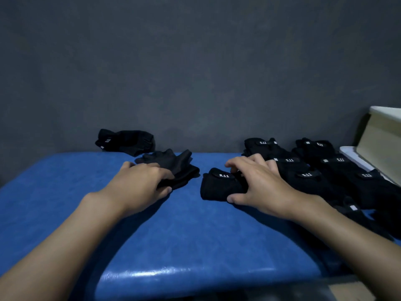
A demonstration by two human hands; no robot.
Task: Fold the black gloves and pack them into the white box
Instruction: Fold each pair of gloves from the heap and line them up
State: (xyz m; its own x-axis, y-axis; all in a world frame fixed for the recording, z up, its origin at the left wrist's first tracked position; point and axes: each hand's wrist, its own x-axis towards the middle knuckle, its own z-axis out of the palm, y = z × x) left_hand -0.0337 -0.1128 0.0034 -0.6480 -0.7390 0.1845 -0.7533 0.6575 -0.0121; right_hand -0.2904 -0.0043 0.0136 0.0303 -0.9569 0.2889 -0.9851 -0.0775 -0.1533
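Two hands lie on the blue padded table [195,227]: left hand [141,183], grip clamped on a black fingerless fabric glove [176,165]; right hand [262,183], grip clamped on a folded black labelled glove [217,189].

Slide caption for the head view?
Left hand grips one black fabric glove, right hand a second glove, on a blue table; more gloves line up beside the white box.

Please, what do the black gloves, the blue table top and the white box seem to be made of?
The folded glove in the right hand looks like soft matte fabric: it bends and creases. The blue table top seems glossy vinyl or plastic, with a bright reflection at the near edge. The white box is probably matte cardboard: flat stiff panels.
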